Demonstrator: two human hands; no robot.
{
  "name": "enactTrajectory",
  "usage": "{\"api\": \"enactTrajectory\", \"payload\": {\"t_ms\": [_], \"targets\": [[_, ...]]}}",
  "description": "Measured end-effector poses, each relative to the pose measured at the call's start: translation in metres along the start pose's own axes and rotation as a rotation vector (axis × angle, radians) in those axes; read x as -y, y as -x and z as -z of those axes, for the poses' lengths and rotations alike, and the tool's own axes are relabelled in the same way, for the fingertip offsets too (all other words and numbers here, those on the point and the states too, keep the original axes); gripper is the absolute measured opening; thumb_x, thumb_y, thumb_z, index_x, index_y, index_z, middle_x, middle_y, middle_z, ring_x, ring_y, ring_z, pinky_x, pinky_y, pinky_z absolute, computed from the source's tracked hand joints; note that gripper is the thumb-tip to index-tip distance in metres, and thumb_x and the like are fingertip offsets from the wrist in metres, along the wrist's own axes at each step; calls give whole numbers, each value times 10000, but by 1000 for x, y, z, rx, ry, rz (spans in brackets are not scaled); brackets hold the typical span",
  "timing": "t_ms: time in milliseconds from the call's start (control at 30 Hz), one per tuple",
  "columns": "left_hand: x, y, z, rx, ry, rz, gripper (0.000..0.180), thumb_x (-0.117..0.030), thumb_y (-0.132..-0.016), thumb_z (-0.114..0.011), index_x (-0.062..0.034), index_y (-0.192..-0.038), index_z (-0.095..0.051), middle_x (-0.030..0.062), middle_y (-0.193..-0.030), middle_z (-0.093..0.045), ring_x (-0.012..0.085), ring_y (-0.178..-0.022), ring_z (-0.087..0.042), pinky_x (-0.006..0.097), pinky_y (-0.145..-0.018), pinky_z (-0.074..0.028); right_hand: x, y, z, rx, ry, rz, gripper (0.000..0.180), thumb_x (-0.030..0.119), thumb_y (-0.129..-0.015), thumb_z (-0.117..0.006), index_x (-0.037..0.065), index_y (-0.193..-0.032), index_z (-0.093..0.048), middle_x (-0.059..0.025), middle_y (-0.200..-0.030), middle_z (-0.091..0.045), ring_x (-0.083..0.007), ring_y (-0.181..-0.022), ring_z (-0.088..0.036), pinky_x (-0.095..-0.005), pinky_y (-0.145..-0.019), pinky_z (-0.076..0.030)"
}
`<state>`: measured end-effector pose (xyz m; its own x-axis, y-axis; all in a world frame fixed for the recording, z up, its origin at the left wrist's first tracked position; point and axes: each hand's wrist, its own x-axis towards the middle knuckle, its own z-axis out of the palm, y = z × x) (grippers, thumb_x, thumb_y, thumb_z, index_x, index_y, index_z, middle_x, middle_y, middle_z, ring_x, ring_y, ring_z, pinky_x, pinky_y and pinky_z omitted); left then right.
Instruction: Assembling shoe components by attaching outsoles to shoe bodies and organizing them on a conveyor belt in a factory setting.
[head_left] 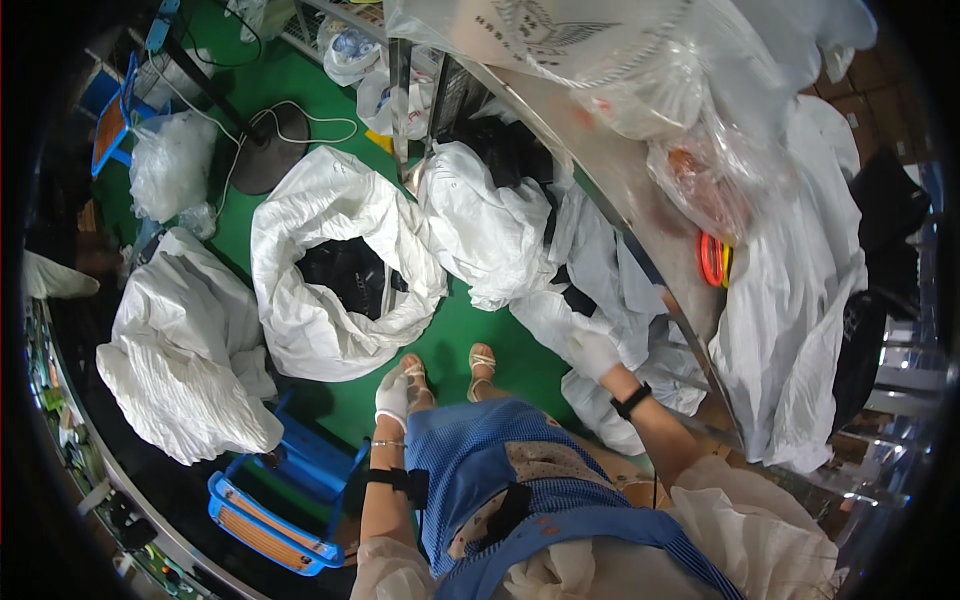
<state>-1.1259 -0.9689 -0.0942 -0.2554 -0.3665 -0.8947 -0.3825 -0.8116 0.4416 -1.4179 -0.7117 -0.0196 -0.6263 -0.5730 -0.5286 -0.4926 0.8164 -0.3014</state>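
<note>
My left hand (393, 394) wears a white glove and hangs beside my blue apron, fingers loosely curled, holding nothing. My right hand (594, 352), also in a white glove with a black wristband, reaches forward under the metal table edge (640, 262) and grips a white woven sack (560, 318) lying on the green floor. An open white sack (300, 300) full of black items stands just ahead of my sandalled feet (450, 370).
A closed white sack (180, 350) lies at the left beside a blue plastic crate (270, 515). More white sacks (480, 225) pile under the table. Clear plastic bags (640, 80) and orange rings (712, 258) sit on the table. White sacks (800, 300) hang at the right.
</note>
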Motion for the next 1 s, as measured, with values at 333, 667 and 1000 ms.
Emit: {"api": "enactTrajectory", "payload": {"t_ms": [333, 667, 1000], "targets": [[-20, -84, -37, 103, 155, -45, 344, -135, -932, -499, -4, -1247, -547, 24, -791, -572, 95, -600, -523, 245, -525, -455, 29, -184, -10, -30, -57, -61, 304, 324, -892, -541, 73, -1013, -663, -171, -920, -681, -320, -858, -656, -388, -758, -497], [-131, -236, -146, 169, -353, -663, 407, -199, -921, -513, -5, -1278, -538, 210, -1222, -602, 315, -1136, -582, 318, -980, -422, -26, -388, -23, -505, -245, -65, 373, 320, -874, -552, 79, -1147, -633, -203, -1079, -658, -326, -1044, -624, -389, -901, -472], [-164, -358, -357, 316, -244, -1165, 474, -202, -887, -555, 9, -1306, -490, 255, -1303, -509, 369, -1212, -504, 382, -1023, -408, -31, -508, -31, -241, -331, -57, 558, 476, -856, -562, 32, -1193, -601, -242, -1122, -631, -377, -1057, -599, -381, -937, -448]]}}
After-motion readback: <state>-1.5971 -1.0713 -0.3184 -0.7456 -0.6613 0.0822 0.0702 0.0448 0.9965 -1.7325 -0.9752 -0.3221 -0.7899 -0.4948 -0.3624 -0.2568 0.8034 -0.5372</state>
